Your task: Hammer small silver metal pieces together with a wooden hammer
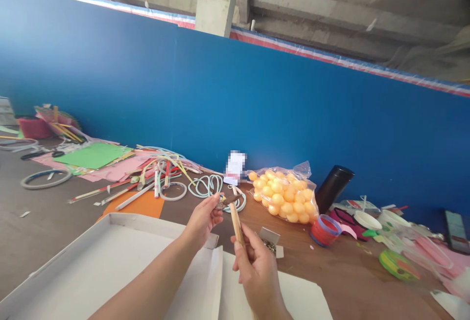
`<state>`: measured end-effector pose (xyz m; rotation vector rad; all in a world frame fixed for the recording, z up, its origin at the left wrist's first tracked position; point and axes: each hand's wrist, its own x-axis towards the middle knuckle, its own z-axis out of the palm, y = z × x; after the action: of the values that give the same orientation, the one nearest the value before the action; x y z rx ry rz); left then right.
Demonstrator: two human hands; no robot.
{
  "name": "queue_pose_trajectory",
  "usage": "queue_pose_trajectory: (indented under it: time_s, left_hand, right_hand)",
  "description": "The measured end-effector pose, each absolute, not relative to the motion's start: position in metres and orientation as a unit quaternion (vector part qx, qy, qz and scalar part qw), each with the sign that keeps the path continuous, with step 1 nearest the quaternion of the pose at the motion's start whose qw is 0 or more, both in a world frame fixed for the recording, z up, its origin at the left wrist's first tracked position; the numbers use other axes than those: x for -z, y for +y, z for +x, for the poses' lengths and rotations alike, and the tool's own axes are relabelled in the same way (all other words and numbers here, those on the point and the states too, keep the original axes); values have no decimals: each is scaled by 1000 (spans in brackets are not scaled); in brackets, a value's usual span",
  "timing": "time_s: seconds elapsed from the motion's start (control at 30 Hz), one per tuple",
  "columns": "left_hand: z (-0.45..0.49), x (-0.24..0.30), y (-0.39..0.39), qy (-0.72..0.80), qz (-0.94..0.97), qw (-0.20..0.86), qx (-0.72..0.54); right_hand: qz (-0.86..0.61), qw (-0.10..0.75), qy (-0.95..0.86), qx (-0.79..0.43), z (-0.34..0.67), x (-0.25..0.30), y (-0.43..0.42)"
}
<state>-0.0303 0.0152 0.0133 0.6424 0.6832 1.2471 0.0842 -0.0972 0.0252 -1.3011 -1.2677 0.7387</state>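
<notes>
My left hand (204, 219) is closed in a pinch on a small shiny piece (220, 202), too small to name. A dark brown, pointed piece (232, 199) extends to the right from beside those fingertips; I cannot tell if the two are joined. My right hand (253, 261) is wrapped round a pale wooden stick (236, 223), which stands nearly upright with its top close to the brown piece. Both hands are above a white cardboard box (110, 256) with low walls. Just beyond my right hand, a small open carton (270, 236) contains tiny metal bits.
A bag of orange balls (284, 195) lies beside a black bottle (335, 188) and a red tape roll (325, 230). Tubes, rods and coloured paper (93, 156) cover the left side. Bowls, a green-yellow roll (398, 264) and a phone (457, 232) are rightward. A blue partition (220, 95) stands behind.
</notes>
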Motion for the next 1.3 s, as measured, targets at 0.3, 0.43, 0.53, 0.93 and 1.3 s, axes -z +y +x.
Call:
queue_pose_trajectory:
  time_s: [0.3,0.43,0.53,0.93,1.3]
  left_hand:
    - [-32,-19,17,283,176,756,-563]
    - [-32,-20,16,288,191,754,-558]
    - [-32,-20,14,293,222,747,-555]
    - [-31,-17,15,294,251,729,-566]
    - [-31,-17,15,297,250,728,-565]
  right_hand:
    - [-534,604,-468,-362,88,-28,-100]
    - [-517,614,-470,-367,87,-29,-102]
    - [-513,608,-472,-380,86,-30,-103]
    - [-507,598,-464,-413,86,-33,-100]
    - [-510,572,-473,-434,88,-31,-99]
